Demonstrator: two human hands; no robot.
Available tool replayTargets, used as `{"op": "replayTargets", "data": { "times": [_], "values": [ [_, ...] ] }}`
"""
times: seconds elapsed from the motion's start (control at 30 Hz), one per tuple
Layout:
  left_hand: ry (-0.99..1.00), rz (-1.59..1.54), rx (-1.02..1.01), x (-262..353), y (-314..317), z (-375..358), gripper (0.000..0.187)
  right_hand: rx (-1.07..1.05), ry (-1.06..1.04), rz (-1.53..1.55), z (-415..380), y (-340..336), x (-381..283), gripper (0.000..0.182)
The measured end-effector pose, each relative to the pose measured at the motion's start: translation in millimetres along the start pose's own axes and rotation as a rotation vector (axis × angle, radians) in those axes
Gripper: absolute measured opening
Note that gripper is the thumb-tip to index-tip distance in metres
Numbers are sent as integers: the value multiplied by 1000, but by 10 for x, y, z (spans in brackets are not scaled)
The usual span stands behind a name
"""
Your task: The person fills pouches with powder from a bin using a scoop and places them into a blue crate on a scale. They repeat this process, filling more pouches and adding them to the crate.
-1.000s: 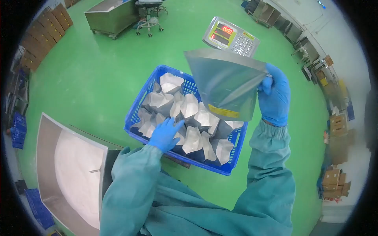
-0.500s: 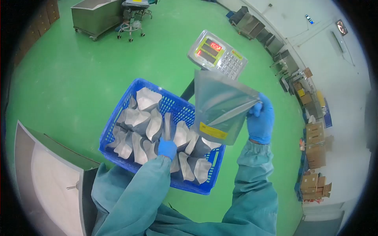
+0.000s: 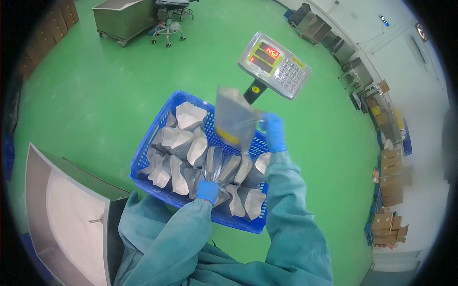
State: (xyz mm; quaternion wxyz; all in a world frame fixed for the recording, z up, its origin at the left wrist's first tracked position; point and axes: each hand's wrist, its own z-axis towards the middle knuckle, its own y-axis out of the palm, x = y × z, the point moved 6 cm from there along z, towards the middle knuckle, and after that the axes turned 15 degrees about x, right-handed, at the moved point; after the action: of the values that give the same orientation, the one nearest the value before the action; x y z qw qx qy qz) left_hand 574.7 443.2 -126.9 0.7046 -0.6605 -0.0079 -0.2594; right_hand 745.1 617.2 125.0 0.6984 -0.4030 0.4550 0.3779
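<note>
My right hand, in a blue glove, pinches the edge of a silver foil pouch with a yellow label low on it. This pouch is smeared by motion and hangs over the far right part of a blue plastic basket. Lower down, my left hand, gloved too, closes around the crumpled top of another pouch that stands among the rest. Several open-topped foil pouches fill the basket upright, their mouths gaping; what is inside them cannot be made out.
Behind the basket rises a scale display with red digits on a dark post. At lower left stands a metal bin of pale powder. Farther off are a wheeled metal cart, a stool and cardboard boxes by the wall.
My right hand has swung the labelled pouch left, over the basket. My left hand has drawn slightly toward me, bunching the pouch top it holds. The red digits differ, and the view has shifted.
</note>
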Motion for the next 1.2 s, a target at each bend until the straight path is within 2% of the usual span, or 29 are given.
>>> {"op": "replayTargets", "data": {
  "times": [0.13, 0.17, 0.23, 0.33, 0.37, 0.4, 0.43, 0.47, 0.5, 0.57, 0.6, 0.63, 0.67, 0.73, 0.8, 0.83, 0.87, 0.9, 0.93, 0.97, 1.0, 1.03, 1.07, 1.13, 1.17, 1.2],
  "values": [
    [-35, -21, -26, -15, -109, -15, 15, -208, -87, -590, -306, 276, 1354, 36],
    [-63, -10, -39, -36, -87, -23, 15, -212, -93, -584, -405, 319, 1327, 36],
    [-99, 0, -50, -71, -91, -10, 15, -70, 100, -468, -541, 273, 1307, 38],
    [-26, 21, -78, 5, -321, -49, 15, -31, 191, -425, -774, 245, 909, 35],
    [-1, -13, -75, 48, -459, -39, 15, -52, 299, -296, -866, 270, 965, 30],
    [21, -46, -70, 73, -607, -42, 17, -55, 292, -290, -915, 296, 969, 30],
    [16, -39, -65, 53, -767, -81, 17, -42, 143, -408, -948, 321, 919, 27],
    [9, -201, 150, 34, -1068, -131, 19, -28, -5, -522, -987, 369, 859, 24],
    [5, -359, 364, -14, -1413, -226, 22, -38, -4, -374, -1037, 456, 751, 20],
    [-96, -424, 294, -178, -2089, -454, 28, -4, -85, -348, -1148, 637, 653, 20],
    [-145, -408, 402, -351, -2275, -661, 31, 37, -166, -333, -1192, 702, 565, 20],
    [-187, -389, 511, -557, -2460, -936, 35, -63, -184, -441, -1269, 819, 539, 23],
    [-217, -372, 501, -764, -2671, -1174, 41, -52, -184, -420, -1307, 899, 506, 23],
    [-419, -283, 579, -1196, -3088, -1807, 37, -297, -223, -706, -1487, 1221, 569, 27],
    [-618, -166, 743, -1677, -3284, -2634, 33, -201, -299, -711, -1671, 1389, 553, 28],
    [-759, -44, 744, -1796, -3435, -3015, 30, -93, -425, -637, -1766, 1461, 537, 28],
    [-802, 21, 779, -2006, -3448, -3508, 30, 14, -549, -562, -1861, 1498, 458, 31],
    [-818, 127, 749, -2163, -3404, -3974, 34, -263, -334, -708, -1961, 1567, 415, 41],
    [-920, 209, 669, -2307, -3298, -4413, 34, -247, -341, -692, -1993, 1623, 285, 41],
    [-1024, 289, 581, -2414, -3193, -4825, 36, -408, -215, -726, -2099, 1739, 293, 42],
    [-1163, 266, 403, -2535, -2979, -5196, 42, -571, -87, -756, -2252, 1832, 283, 44],
    [-1296, 235, 224, -2574, -2873, -5370, 51, -601, -48, -715, -2405, 1830, -50, 44],
    [-1294, 237, 235, -2568, -2844, -5472, 51, -597, -55, -708, -2560, 1901, -60, 44],
    [-1308, 294, 234, -2252, -2977, -5386, 44, -284, -559, -391, -2879, 2004, -380, 36],
    [-1307, 297, 239, -2248, -2973, -5400, 44, -413, -497, -394, -2997, 2183, -339, 32],
    [-1341, 331, 269, -2277, -2937, -5428, 52, -414, -503, -389, -3110, 2281, -389, 32]
  ]
}}
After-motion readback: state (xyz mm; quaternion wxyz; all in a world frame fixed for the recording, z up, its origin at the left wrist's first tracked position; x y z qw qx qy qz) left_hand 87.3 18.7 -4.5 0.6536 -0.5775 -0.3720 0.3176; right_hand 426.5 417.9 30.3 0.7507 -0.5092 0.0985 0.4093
